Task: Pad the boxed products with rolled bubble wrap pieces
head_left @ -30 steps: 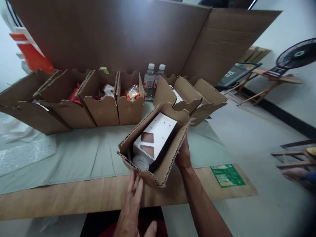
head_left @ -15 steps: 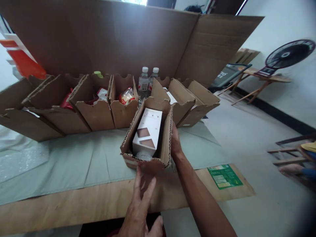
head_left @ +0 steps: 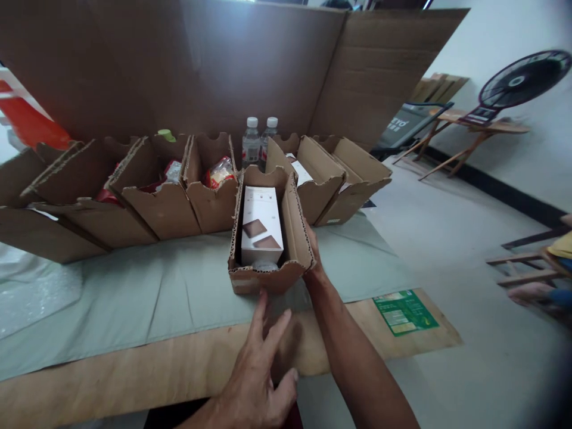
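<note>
A cardboard bin (head_left: 295, 238) stands out in front of the row, with a white box (head_left: 261, 220) printed with brown squares lying in it. Clear plastic (head_left: 264, 266) shows at the bin's near end, in front of the box. My right hand (head_left: 313, 247) grips the bin's right side, its fingertips hidden behind the cardboard. Below the bin's front wall is my left hand (head_left: 263, 357), fingers spread. Its index fingertip is at the lower front edge of the bin, and whether it touches I cannot tell.
Several cardboard bins (head_left: 170, 208) line the back, holding packets and boxes. Two water bottles (head_left: 251, 143) stand behind the front bin. A tall cardboard panel (head_left: 268, 65) rises behind. Bubble wrap (head_left: 40, 292) lies at left, a green label (head_left: 406, 313) at right. A person's hand (head_left: 531, 292) shows far right.
The bin has turned straighter and gone slightly farther from me, toward the row, with my right hand on it. My left hand has followed it, still spread. The view has shifted slightly.
</note>
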Available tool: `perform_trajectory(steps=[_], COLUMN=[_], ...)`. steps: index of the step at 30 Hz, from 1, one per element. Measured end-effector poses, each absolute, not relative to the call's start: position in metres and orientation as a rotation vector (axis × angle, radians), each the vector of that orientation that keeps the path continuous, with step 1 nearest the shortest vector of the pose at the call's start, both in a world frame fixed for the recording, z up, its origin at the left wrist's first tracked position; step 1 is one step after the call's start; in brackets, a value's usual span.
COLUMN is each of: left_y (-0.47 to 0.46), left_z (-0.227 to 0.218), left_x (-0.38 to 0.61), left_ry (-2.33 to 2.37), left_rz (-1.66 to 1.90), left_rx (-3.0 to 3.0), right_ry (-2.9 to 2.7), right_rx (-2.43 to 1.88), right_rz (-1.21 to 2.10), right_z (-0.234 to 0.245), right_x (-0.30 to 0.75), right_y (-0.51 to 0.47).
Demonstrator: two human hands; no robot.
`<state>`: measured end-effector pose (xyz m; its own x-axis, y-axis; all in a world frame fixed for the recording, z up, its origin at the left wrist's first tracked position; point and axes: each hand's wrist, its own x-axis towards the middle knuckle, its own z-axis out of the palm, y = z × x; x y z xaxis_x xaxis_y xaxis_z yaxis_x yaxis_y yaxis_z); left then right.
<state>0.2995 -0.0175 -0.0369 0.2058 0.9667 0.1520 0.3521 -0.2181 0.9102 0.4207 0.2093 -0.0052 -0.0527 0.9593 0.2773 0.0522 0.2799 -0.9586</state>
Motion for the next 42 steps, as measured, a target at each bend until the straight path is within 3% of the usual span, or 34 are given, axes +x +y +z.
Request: perform_trajectory(steps=[9, 20, 24, 29, 36, 42], left_y=[0.085, 0.186, 0.177, 0.097, 0.001, 0.008], left_z=[-0.013, -0.015, -0.023, -0.038, -0.043, -0.042], left_x=[0.295, 0.291, 0.286, 0.251, 0.207, 0.207], left_ry=[1.311, 1.436, 1.438, 1.283, 1.167, 1.221], left_rz=[0.84, 0.859, 0.877, 0.801, 0.964, 1.117], left_rx=[1.764, 1.9, 1.872, 1.937, 1.819, 1.647], right_ry=[-1.065, -1.174, -1.25, -1.337, -1.559, -2.017], right_rx=[-1.128, -1.199, -1.201, -1.2, -0.984, -0.998], right_rz=[1.086, 1.047, 1.041, 1.002, 1.016, 0.645], right_z=[-0.039, -0.048, -0.049, -0.048, 0.008, 0.082], right_x=[0.432, 0.425, 0.425, 0.423, 0.372, 0.301], right_y=[0.222, 0.219, 0.217, 0.214, 0.196, 0.237])
